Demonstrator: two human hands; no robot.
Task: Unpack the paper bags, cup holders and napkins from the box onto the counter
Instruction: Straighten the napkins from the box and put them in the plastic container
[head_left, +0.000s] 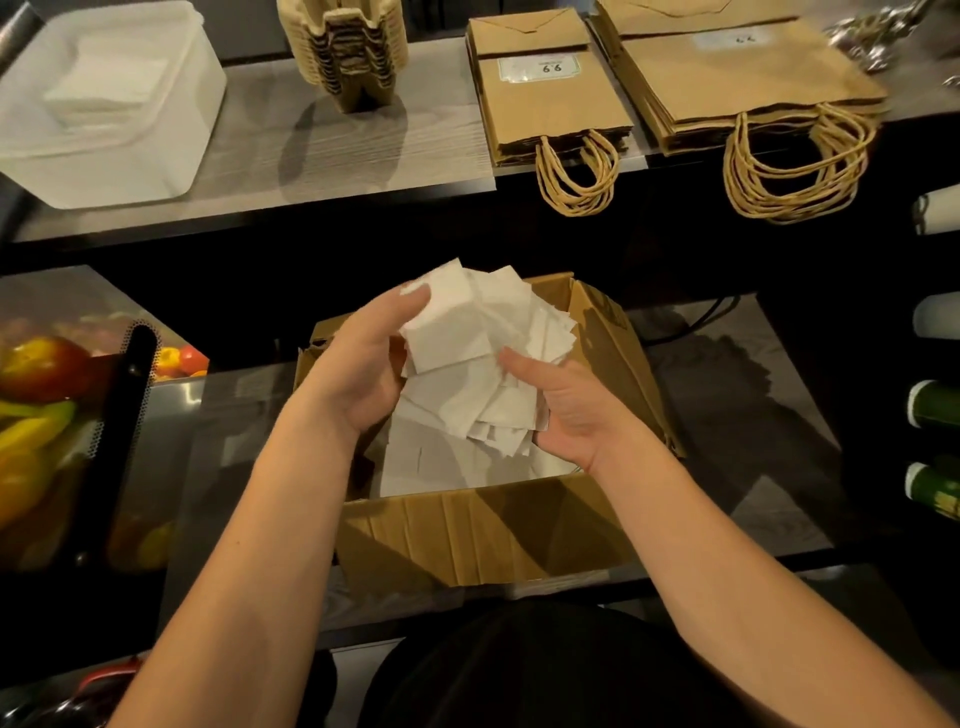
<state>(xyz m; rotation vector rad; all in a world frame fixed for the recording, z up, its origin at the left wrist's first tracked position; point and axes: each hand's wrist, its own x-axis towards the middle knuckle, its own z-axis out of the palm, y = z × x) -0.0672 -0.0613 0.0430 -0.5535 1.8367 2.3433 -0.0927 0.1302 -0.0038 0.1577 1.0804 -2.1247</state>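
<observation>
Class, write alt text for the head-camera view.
Both hands, left and right, lift a loose bunch of white napkins from an open cardboard box. On the counter behind lie two stacks of paper bags, stacked cup holders and a white tub.

A loose, fanned bundle of white square paper napkins (467, 332) is held above an open brown corrugated cardboard box (483, 535), gripped from either side by the left hand (358, 364) and right hand (566, 410). More white napkins lie jumbled inside the box, whose flaps stand open on a lower shelf. On the grey counter (363, 150) above, a nested stack of beige moulded-pulp cup holders (345, 47) stands upright. Right of it lie two flat piles of brown paper bags with twisted-cord handles, a smaller pile (545, 98) and a larger pile (737, 78), handles hanging over the counter edge.
</observation>
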